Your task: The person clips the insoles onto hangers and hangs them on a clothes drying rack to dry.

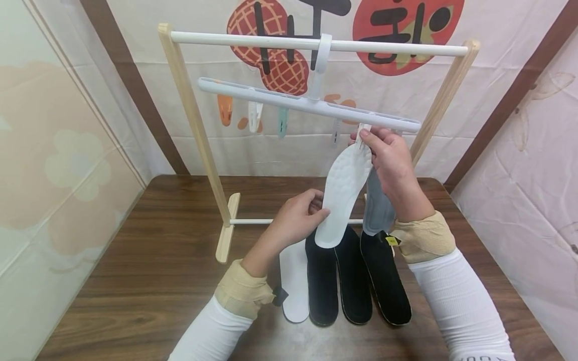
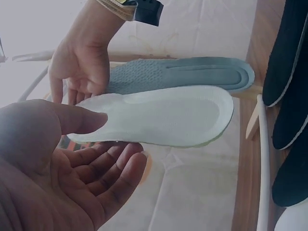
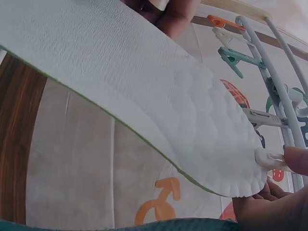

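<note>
White insole (image 1: 342, 195) hangs tilted below the right end of the hanger (image 1: 271, 96), where your right hand (image 1: 394, 163) pinches the clip (image 1: 363, 131) at its top, while your left hand (image 1: 298, 215), fingers loosely curved and apart from the thumb, is at its lower edge, whether touching I cannot tell. Just beside it is the grey insole (image 1: 378, 205). Behind, the backdrop (image 1: 153, 125) carries big black strokes, partly cut off; the print on your yellow tag (image 1: 392, 241) is too small to read, and your right sleeve (image 1: 460, 301) bears cropped lettering.
</note>
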Demonstrator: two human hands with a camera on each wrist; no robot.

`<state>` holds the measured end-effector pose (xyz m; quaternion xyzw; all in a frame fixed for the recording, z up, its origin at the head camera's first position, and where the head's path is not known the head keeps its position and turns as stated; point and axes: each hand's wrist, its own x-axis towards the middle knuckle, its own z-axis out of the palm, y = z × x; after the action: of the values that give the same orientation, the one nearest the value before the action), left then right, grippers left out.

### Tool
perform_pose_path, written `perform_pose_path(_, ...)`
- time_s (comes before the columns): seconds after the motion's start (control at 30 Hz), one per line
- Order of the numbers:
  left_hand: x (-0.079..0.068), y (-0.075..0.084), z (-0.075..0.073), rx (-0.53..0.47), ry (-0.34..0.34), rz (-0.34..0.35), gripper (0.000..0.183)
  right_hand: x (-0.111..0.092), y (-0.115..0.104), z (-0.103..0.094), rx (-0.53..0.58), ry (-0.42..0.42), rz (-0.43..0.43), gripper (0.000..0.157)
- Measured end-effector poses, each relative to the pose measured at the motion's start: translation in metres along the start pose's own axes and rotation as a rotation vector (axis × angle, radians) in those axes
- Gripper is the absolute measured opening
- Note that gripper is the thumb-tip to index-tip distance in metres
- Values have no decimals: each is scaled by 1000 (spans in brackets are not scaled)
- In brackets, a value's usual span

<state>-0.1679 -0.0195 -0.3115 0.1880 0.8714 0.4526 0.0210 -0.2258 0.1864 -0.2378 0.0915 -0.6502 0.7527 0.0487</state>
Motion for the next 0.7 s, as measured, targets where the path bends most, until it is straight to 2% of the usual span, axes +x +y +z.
perform_pose_path(0.2, -2, -4, -1, 26, -6, -10, 33, 1, 2, -1, -53, 19, -5, 52)
perform_pose_path(0.4, -5, -12, -2, 24, -4, -24, 31, 0, 5, -2, -144, 35, 24, 51)
perform_pose_path(0.7, -10, -22, -2, 38, 3, -45, 28, -1, 8, -3, -179, 20, 59, 51)
